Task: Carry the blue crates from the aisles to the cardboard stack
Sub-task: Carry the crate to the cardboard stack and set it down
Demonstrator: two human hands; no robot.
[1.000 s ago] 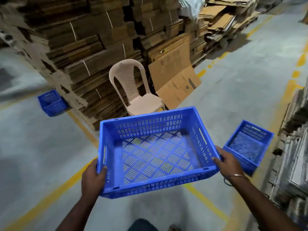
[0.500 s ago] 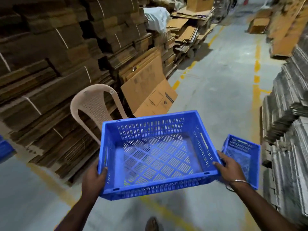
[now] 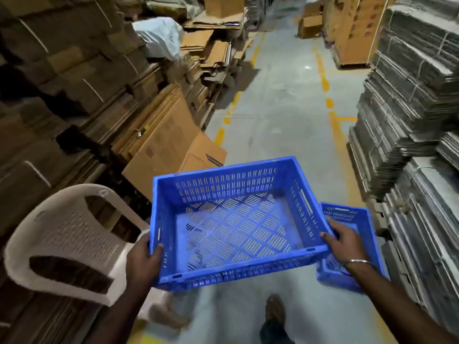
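the left hand (image 3: 145,259) and the right hand (image 3: 344,244) are each closed on a near corner of the empty blue crate (image 3: 236,219), so it rides level above the aisle floor (image 3: 280,115), beside a second crate (image 3: 367,234).

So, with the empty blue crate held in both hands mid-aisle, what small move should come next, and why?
Probably keep walking straight down the aisle, crate level. The left hand and right hand grip opposite sides of the empty blue slotted plastic crate; a beige plastic chair stands close on the left, a second blue crate sits low on the right.
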